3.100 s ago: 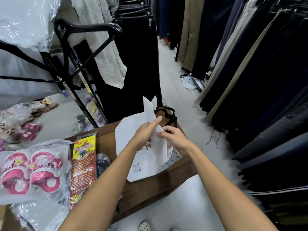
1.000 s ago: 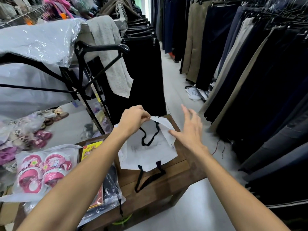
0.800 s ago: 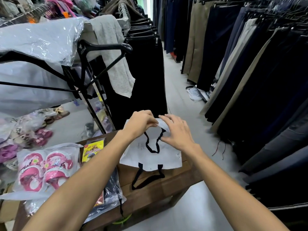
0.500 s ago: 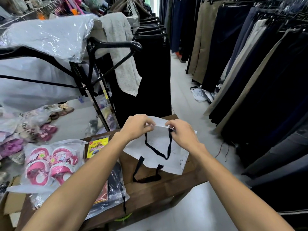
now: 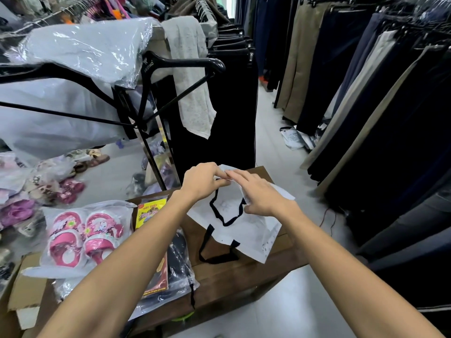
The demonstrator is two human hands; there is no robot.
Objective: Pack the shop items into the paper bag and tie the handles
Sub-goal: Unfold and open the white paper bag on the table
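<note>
Clothing shop aisle, trouser racks (image 5: pixel 366 93) on the right, black hanger (image 5: pixel 180 64) and plastic-wrapped garments (image 5: pixel 80 47) on the left. Wooden table (image 5: pixel 244 274) holds a bagged pair of pink kids' sandals (image 5: pixel 83 235), a yellow-red packet (image 5: pixel 150 212), a dark item in clear plastic (image 5: pixel 177 259). White paper bag (image 5: pixel 246 230) lies flat on the table's far right part, black ribbon handles (image 5: pixel 219 213) draped over it and the wood. Left hand (image 5: pixel 202 181) curled, pinching the bag's top edge. Right hand (image 5: pixel 258 193) fingers extended, narrow, touching the same edge beside the left; firm grip cannot tell.
</note>
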